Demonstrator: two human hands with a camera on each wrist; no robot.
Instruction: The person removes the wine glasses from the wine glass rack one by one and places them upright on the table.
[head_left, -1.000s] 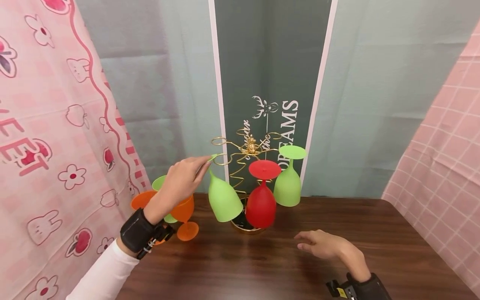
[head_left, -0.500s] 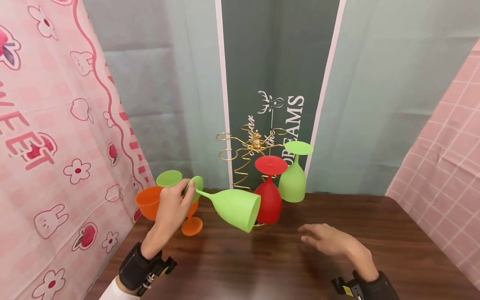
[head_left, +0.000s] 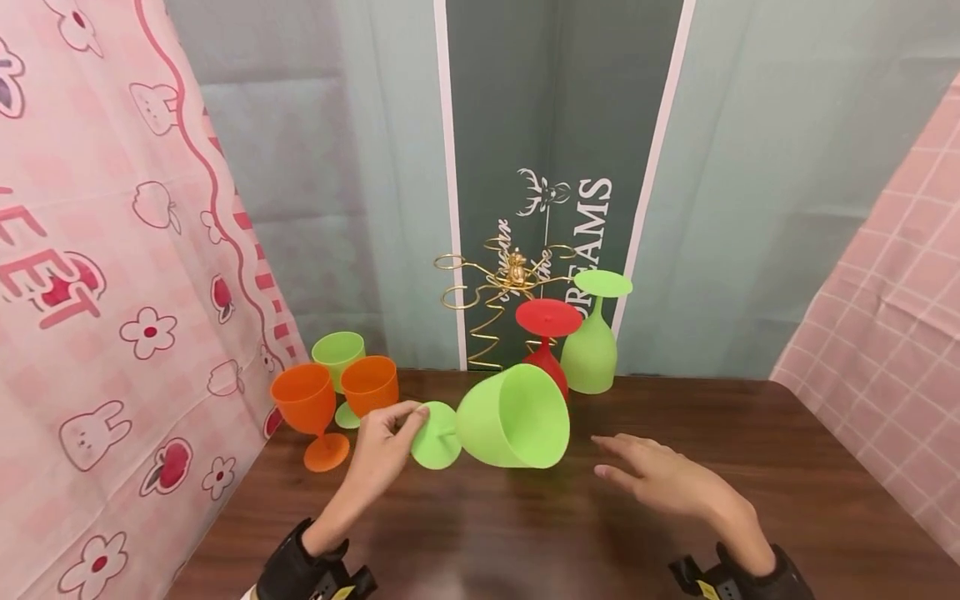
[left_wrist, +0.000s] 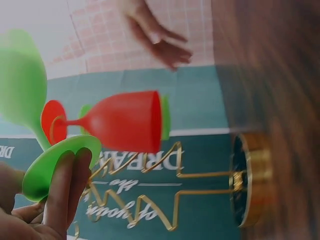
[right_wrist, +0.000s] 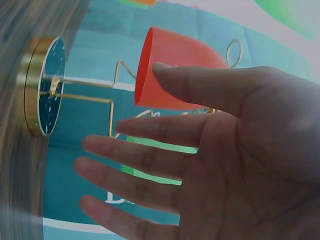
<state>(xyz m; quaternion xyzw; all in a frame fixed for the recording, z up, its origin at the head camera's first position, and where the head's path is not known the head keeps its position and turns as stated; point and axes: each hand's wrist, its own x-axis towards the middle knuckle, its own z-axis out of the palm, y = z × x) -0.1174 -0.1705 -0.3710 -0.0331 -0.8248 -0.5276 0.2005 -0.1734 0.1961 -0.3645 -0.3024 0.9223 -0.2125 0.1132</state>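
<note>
Brown surface (head_left: 517, 533) below; green goblet (head_left: 491, 422) tipped sideways, right of left hand (head_left: 385, 446), which pinches its foot (head_left: 433, 448); right hand (head_left: 663, 479) (fingers extended) free.

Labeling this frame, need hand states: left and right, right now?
Left hand: holding a light-green plastic goblet by its foot.
Right hand: open, holding nothing.
</note>
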